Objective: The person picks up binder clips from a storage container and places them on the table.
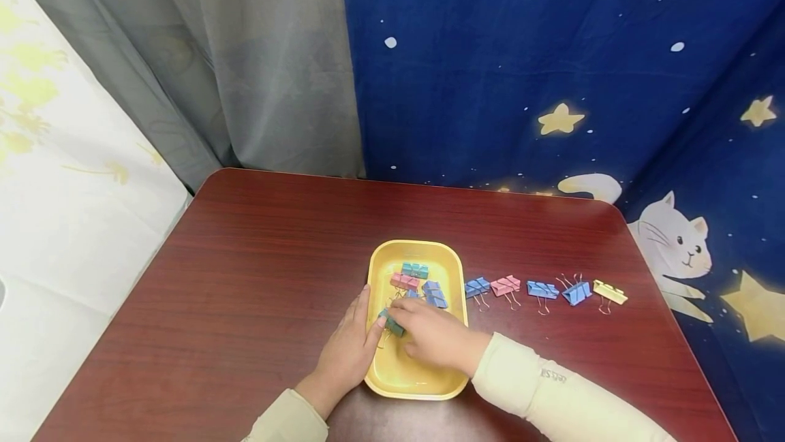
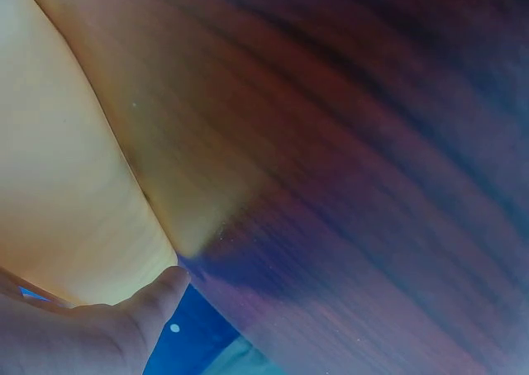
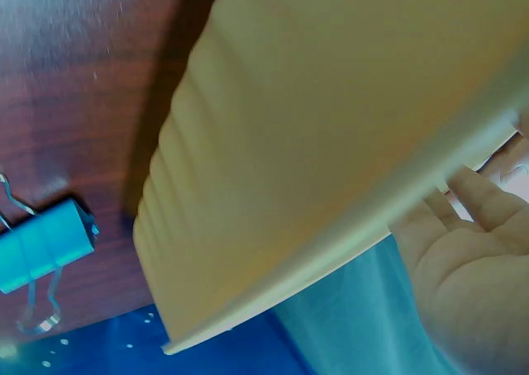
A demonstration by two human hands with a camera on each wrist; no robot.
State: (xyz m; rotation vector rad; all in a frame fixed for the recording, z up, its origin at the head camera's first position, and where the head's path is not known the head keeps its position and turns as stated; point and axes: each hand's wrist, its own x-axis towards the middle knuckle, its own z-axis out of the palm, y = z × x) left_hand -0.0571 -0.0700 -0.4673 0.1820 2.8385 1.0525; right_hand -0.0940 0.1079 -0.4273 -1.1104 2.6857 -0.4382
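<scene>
Yellow plastic tray [image 1: 423, 382]: rests on a dark red wood-grain worktop [image 1: 257, 272] in front of a person in cream sleeves [image 1: 521, 377].
Left hand [image 1: 343, 350]: holds the tray's left wall, straight fingers along the outside and thumb across the rim, its tip close by the dark green clip.
Right hand [image 1: 435, 333]: reaches over the right rim into the tray, fingers bent down at the dark green binder clip [image 1: 394, 326]; I cannot tell whether they pinch it, as the fingertips are partly hidden.
Other clips in tray: teal binder clip [image 1: 415, 270] farthest back, pink binder clip [image 1: 403, 282] just in front, violet-blue binder clip [image 1: 435, 294] to the right, another blue one partly covered by the hand.
Row outside: right of the tray, left to right, blue, pink, blue, blue and yellow binder clips [image 1: 543, 290].
Backdrop: grey curtain [image 1: 276, 60] beside navy star-print curtain [image 1: 466, 60].
</scene>
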